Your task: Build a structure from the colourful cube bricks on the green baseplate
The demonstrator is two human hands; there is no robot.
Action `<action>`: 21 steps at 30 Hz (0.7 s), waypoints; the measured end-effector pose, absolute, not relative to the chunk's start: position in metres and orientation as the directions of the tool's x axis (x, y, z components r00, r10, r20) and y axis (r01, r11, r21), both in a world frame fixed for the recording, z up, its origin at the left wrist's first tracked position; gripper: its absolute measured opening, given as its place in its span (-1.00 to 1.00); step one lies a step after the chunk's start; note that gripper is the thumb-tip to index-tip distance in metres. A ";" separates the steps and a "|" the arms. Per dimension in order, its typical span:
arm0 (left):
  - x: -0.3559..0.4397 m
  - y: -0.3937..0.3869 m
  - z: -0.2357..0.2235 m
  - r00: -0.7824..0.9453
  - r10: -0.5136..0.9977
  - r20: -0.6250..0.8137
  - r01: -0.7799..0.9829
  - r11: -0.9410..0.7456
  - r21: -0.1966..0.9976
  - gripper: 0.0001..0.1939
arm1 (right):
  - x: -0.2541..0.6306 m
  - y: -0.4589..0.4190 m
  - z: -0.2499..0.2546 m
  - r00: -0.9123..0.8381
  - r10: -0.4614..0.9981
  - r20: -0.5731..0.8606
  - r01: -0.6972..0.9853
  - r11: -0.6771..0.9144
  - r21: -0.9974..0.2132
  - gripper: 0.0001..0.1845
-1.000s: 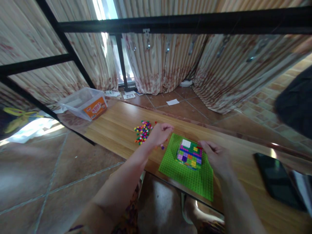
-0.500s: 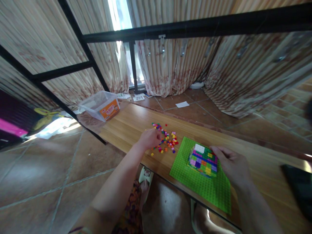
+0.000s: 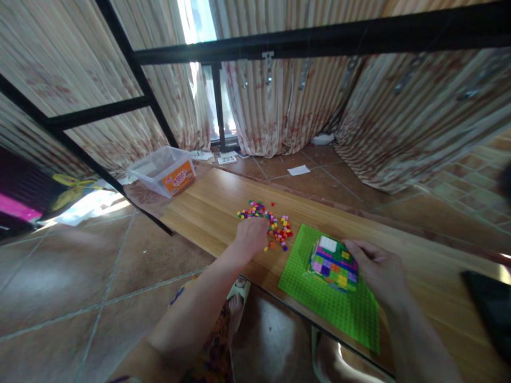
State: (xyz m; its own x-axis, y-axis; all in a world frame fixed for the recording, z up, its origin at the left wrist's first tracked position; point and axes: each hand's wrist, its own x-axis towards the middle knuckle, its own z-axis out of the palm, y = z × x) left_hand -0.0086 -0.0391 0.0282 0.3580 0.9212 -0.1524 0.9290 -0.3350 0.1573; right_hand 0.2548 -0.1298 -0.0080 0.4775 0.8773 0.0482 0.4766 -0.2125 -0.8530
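Observation:
My left hand (image 3: 253, 236) is over the near side of a pile of small coloured bricks (image 3: 255, 209), its fingers curled down. The fingertips are hidden, so whether a brick is between them does not show. On a green baseplate (image 3: 297, 282) stands a block of stacked bricks (image 3: 334, 265) in many colours, with a white piece at its far left corner. At the block's far right corner my right hand (image 3: 375, 263) has its thumb and fingers closed together. They touch or nearly touch the corner, and what they pinch is too small to make out.
The wooden bench top (image 3: 215, 194) runs from far left to near right. A clear plastic box (image 3: 163, 173) with an orange label stands at its far left end. A dark flat object (image 3: 485, 300) lies at the right. A black metal frame (image 3: 311, 50) crosses above.
My left hand has moved a little nearer and to the right over the loose bricks, uncovering those at the pile's far left. My right hand stays at the block's corner, almost unmoved.

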 end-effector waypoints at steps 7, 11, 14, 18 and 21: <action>-0.010 -0.035 0.018 0.359 0.928 -0.096 0.921 -0.336 0.199 -0.74 | 0.255 -0.130 -0.008 0.473 0.880 0.047 0.464 -0.203 -0.862 -0.65; -0.011 -0.029 0.017 0.414 0.910 0.002 0.859 -0.392 0.330 -0.82 | 0.255 -0.130 -0.009 0.458 0.886 0.077 0.473 -0.169 -0.865 -0.64; -0.006 -0.025 0.018 0.463 0.880 0.108 0.740 -0.451 0.500 -0.88 | 0.251 -0.129 -0.006 0.485 0.866 0.123 0.446 -0.123 -0.887 -0.66; 0.008 -0.027 0.015 0.544 0.821 0.172 0.458 -0.462 0.759 -0.90 | 0.238 -0.129 0.001 0.515 0.801 0.305 0.460 0.041 -0.887 -0.73; 0.023 -0.034 0.011 0.572 0.795 0.203 0.261 -0.411 0.873 -0.86 | 0.225 -0.130 0.006 0.432 0.815 0.386 0.459 0.170 -0.872 -0.76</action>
State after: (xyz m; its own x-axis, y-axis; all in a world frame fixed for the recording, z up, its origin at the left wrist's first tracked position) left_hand 0.0229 -0.0339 0.0113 0.5716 0.7951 0.2029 0.2615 -0.4108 0.8734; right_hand 0.2246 -0.1297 0.0064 0.4320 0.8151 0.3860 0.4592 0.1696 -0.8720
